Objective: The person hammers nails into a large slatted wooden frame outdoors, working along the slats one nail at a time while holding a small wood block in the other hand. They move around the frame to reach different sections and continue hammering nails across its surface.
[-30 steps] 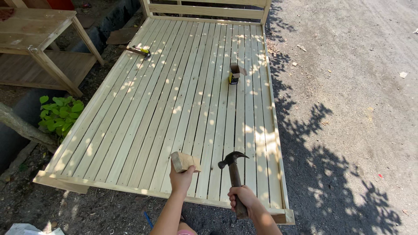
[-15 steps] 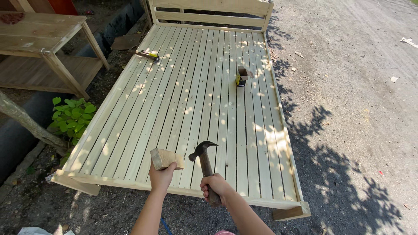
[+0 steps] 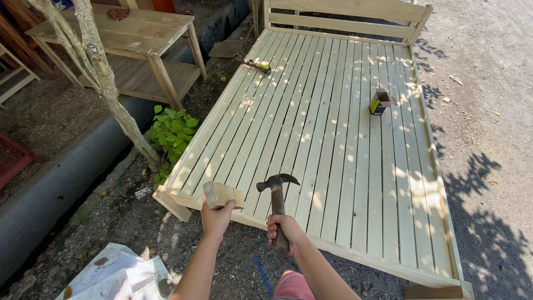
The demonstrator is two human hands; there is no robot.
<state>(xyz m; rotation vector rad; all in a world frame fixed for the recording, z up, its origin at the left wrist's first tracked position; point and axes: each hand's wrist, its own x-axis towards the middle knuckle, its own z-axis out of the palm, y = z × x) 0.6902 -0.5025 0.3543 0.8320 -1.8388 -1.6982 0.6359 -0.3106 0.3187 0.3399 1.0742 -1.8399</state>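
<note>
Both arms reach out over the near edge of the slats (image 3: 333, 128). Left hand (image 3: 216, 216) is closed around a wood block (image 3: 222, 194). Right hand (image 3: 286, 230) fists the hammer (image 3: 276, 194) handle, head up.

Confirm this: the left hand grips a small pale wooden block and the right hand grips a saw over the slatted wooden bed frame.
Not quite. The right hand grips a claw hammer with a wooden handle, not a saw. The head view shows it. The left hand does grip the small pale wooden block over the slatted wooden bed frame.
</note>
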